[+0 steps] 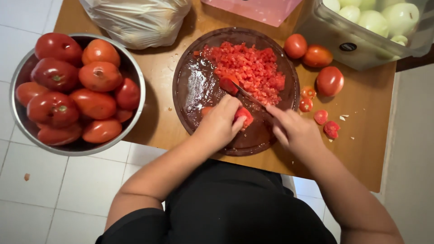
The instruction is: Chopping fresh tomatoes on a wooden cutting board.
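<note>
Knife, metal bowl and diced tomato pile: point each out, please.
Knife (247,96): head view, middle of the blade.
Metal bowl (135,72): head view, right rim.
Diced tomato pile (248,68): head view, centre of the heap on the round board.

A small brown wooden table (361,149) is standing beneath both hands, white square floor tiles (68,194) lying below-left.

one head camera looks straight down, close over the round cutting board (199,86).
</note>
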